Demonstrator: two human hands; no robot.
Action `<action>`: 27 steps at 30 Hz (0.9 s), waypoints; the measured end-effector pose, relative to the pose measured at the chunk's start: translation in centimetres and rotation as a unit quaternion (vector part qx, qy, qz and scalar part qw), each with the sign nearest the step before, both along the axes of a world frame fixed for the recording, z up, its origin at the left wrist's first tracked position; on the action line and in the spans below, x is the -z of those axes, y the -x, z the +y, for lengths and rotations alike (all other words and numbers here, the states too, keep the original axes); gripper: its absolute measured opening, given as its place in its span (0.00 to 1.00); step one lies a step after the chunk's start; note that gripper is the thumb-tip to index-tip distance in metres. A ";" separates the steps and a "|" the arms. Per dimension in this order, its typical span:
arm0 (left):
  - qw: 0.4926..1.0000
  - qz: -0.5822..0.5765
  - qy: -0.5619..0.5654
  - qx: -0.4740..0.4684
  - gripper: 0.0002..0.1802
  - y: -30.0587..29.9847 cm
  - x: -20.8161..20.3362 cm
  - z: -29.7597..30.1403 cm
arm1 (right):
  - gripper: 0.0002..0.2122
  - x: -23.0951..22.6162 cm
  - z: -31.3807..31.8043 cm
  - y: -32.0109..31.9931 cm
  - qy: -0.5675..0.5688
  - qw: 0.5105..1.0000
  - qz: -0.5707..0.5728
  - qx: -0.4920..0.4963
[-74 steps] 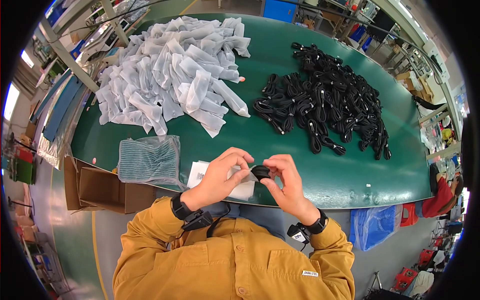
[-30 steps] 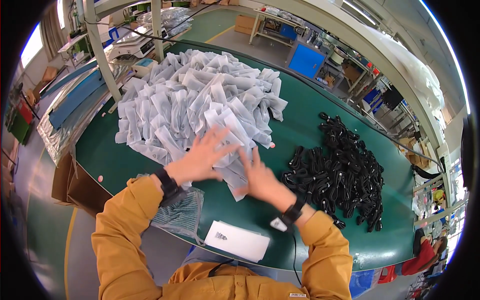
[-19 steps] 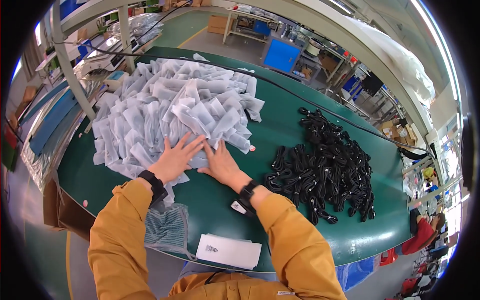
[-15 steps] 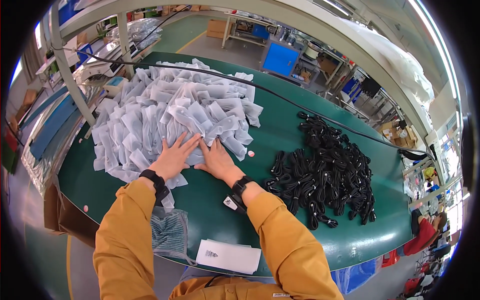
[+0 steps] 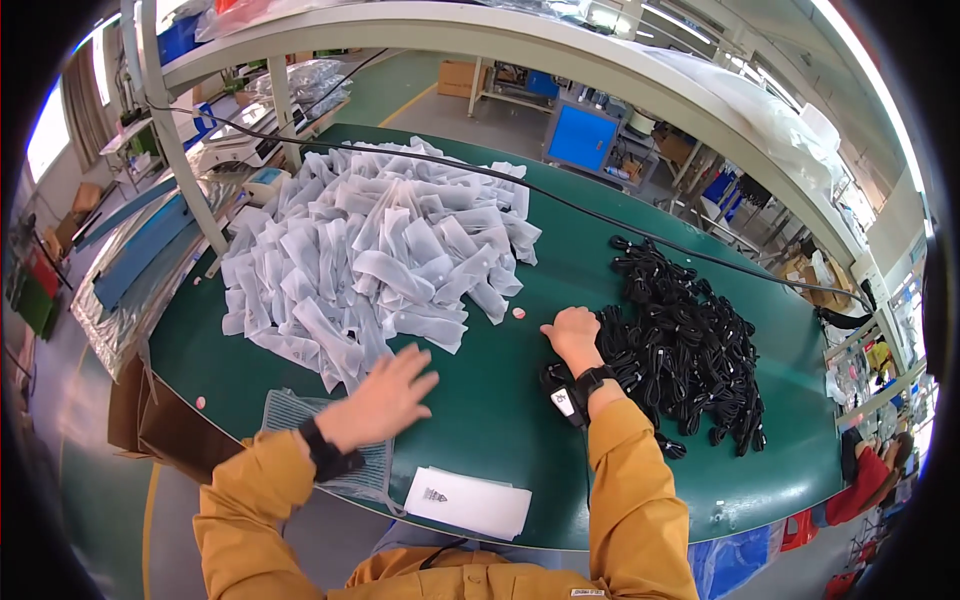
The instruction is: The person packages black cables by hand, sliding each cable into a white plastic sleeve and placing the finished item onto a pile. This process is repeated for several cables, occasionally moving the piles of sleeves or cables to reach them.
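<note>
On a green table (image 5: 500, 400), the right hand (image 5: 572, 335) rests at the near-left edge of the black cable pile (image 5: 690, 345), knuckles up and fingers curled under against the cables; whether they grip a cable cannot be told. The left hand (image 5: 385, 395) hangs open over the table, fingers spread apart and blurred, holding nothing, just off the near edge of the white bag heap (image 5: 370, 255).

Taking the cable pile as the landmark: the bag heap lies well to its left, a broad mound of long translucent white bags filling the table's left half. A small pink bit (image 5: 518, 313) sits on bare green between the two, just left of the right hand. A black cord (image 5: 560, 195) runs across the table behind the pile and past the back of the heap. Nearer the person and left of the pile, a flat stack of white sheets (image 5: 470, 502) lies at the table's front edge, and further left a clear bag with a striped pattern (image 5: 300, 430) hangs over that edge, partly under the left forearm. Beyond it, below the table's left corner, stands an open brown carton (image 5: 165, 430). Both arms wear mustard-yellow sleeves and a dark band at each wrist, the right with a small black device (image 5: 562, 395) strapped on
</note>
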State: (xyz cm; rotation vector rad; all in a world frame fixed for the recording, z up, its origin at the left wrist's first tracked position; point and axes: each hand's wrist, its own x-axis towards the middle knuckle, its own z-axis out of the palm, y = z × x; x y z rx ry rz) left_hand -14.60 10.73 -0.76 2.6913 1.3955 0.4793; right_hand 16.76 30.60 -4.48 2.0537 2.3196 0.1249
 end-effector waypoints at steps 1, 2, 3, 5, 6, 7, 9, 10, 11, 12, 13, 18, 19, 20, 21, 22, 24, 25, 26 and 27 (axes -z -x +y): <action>0.999 -0.036 -0.001 0.021 0.30 -1.2 -0.5 -1.9 | 0.12 2.1 0.4 -1.0 -0.048 0.999 0.000 0.017; 0.999 -0.033 -0.001 0.016 0.30 -1.3 -0.6 -4.2 | 0.11 2.7 0.1 -0.5 -0.094 0.995 0.001 0.023; 0.999 -0.052 0.010 -0.012 0.28 -1.3 -0.6 -6.4 | 0.11 3.3 -0.2 -0.4 -0.092 0.996 0.003 0.018; 0.993 -0.089 0.033 -0.070 0.25 -1.1 -0.5 -9.4 | 0.08 3.4 -0.9 0.5 -0.150 0.988 0.024 0.006; 0.993 -0.088 0.039 -0.076 0.25 -0.6 -0.2 -10.4 | 0.08 3.7 -1.3 0.8 -0.176 0.984 0.035 0.000; 0.985 -0.100 0.017 -0.139 0.23 0.4 0.2 -11.6 | 0.08 3.4 -1.8 1.2 -0.167 0.985 0.039 -0.008; 0.956 -0.118 -0.024 -0.267 0.20 2.0 1.3 -14.2 | 0.07 2.5 -2.2 0.9 -0.129 0.986 0.094 -0.041; 0.954 -0.114 -0.013 -0.277 0.20 2.1 1.7 -15.2 | 0.08 2.0 -2.1 -0.1 -0.116 0.974 0.176 -0.081; 0.953 -0.124 -0.026 -0.277 0.19 2.2 2.1 -15.6 | 0.10 1.6 -1.8 -1.4 -0.105 0.955 0.255 -0.114; 0.951 -0.135 -0.040 -0.275 0.19 2.2 2.4 -15.3 | 0.09 1.1 -1.3 -2.4 -0.103 0.926 0.347 -0.104; 0.950 -0.146 -0.056 -0.271 0.18 2.4 2.7 -15.1 | 0.08 1.1 -1.2 -3.1 -0.102 0.890 0.436 -0.090; 0.945 -0.156 -0.101 -0.271 0.13 2.8 5.0 -15.0 | 0.07 -0.4 -7.2 -3.7 0.099 0.707 0.700 -0.005; 0.945 -0.150 -0.104 -0.272 0.11 3.0 5.5 -14.9 | 0.07 0.1 -9.0 -3.3 0.052 0.782 0.619 -0.054; 0.945 -0.144 -0.107 -0.275 0.10 3.2 5.9 -14.9 | 0.08 0.5 -10.6 -2.8 0.005 0.844 0.527 -0.101; 0.945 -0.137 -0.110 -0.277 0.09 3.3 6.2 -14.8 | 0.08 0.8 -12.0 -2.6 -0.058 0.875 0.455 -0.153; 0.946 -0.138 -0.108 -0.272 0.09 3.2 6.3 -14.8 | 0.08 0.8 -13.4 -2.2 -0.117 0.896 0.377 -0.205; 0.944 -0.138 -0.080 -0.290 0.07 3.3 6.3 -14.8 | 0.08 -0.5 -16.0 -1.6 -0.154 0.890 0.344 -0.257; 0.942 -0.137 -0.067 -0.300 0.07 3.4 6.3 -14.7 | 0.08 -1.2 -17.0 -1.4 -0.189 0.878 0.309 -0.313; 0.943 -0.135 -0.066 -0.298 0.07 3.6 6.2 -14.7 | 0.08 -1.4 -17.8 -1.2 -0.189 0.878 0.311 -0.310; 0.945 -0.121 -0.080 -0.294 0.06 3.6 6.2 -14.6 | 0.09 -1.6 -18.5 -1.1 -0.177 0.875 0.292 -0.343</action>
